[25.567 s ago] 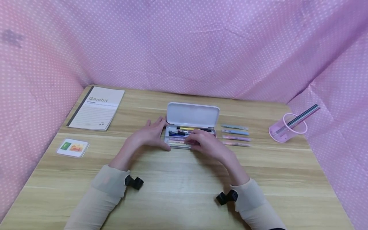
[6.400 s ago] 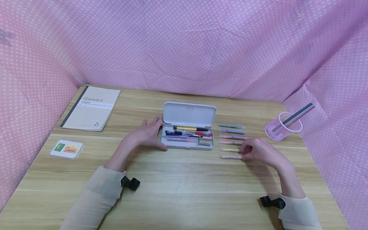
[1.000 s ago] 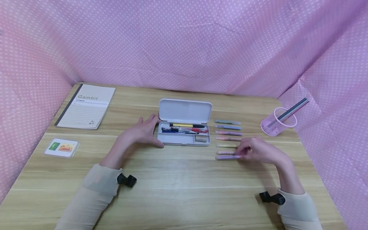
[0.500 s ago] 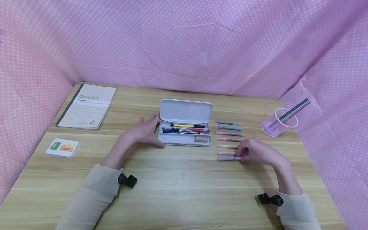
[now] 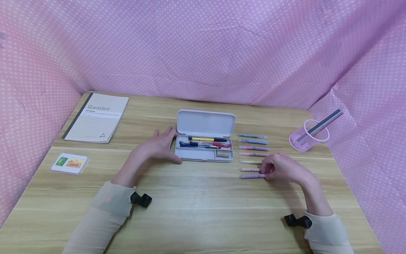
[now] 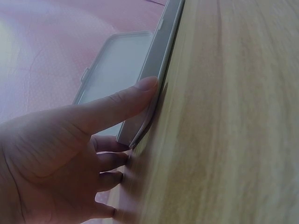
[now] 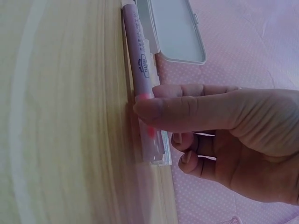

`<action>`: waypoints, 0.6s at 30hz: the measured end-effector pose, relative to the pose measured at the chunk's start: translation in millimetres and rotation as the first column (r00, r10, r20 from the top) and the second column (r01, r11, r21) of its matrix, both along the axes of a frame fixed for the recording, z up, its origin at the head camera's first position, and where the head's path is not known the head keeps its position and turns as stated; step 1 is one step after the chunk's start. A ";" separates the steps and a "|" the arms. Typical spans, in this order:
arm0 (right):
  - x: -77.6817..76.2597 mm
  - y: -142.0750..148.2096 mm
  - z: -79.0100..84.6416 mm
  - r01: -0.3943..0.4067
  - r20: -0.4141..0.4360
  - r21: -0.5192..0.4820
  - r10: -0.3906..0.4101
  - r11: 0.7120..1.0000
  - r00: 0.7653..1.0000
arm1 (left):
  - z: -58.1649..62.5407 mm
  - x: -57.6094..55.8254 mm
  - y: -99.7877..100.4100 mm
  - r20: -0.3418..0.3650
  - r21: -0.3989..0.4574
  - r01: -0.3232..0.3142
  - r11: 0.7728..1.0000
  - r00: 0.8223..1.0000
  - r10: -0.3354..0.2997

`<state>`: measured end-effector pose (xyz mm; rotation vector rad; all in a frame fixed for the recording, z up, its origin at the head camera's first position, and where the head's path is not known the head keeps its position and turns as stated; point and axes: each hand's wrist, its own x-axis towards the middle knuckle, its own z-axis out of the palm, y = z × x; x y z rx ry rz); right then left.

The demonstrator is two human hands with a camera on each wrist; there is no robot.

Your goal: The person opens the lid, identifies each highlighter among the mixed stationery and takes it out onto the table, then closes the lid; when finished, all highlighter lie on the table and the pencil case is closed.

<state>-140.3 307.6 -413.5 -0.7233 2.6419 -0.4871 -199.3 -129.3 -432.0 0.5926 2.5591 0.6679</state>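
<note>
My right hand [image 5: 287, 168] pinches a lilac highlighter [image 7: 138, 56] by its right end, thumb in front. This highlighter lies at the near end of a row of capped highlighters, close beside a pale pink one [image 5: 248, 169]; a yellow one [image 5: 250, 162] lies beyond, partly covered by the fingers. At the left end of a white pencil case [image 5: 194, 153], whose lid stands up, my left hand [image 5: 154, 146] is spread. Its thumb touches the front wall in the left wrist view, and the other fingers reach round the end. Several pens [image 5: 206, 144] and a grey-beige block [image 5: 222, 153] sit inside.
Farther back in the row lie pink, blue and green highlighters [image 5: 252, 141]. A pink mesh pen cup [image 5: 299, 140] with pencils leans at the right. At left are a notebook [image 5: 96, 120] and a clear-edged card [image 5: 69, 163]. A pink dotted cloth surrounds the wooden table.
Since the earliest frames, several highlighters have gone from the case to the row, the lilac one last. Over the last second the right hand barely moves; the left stays at the case.
</note>
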 end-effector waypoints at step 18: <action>0.9 1.0 3.0 0.043 -0.013 -0.004 -0.043 0.999 0.999 | -0.2 -0.9 0.8 0.004 -0.020 -0.006 1.000 1.000 0.006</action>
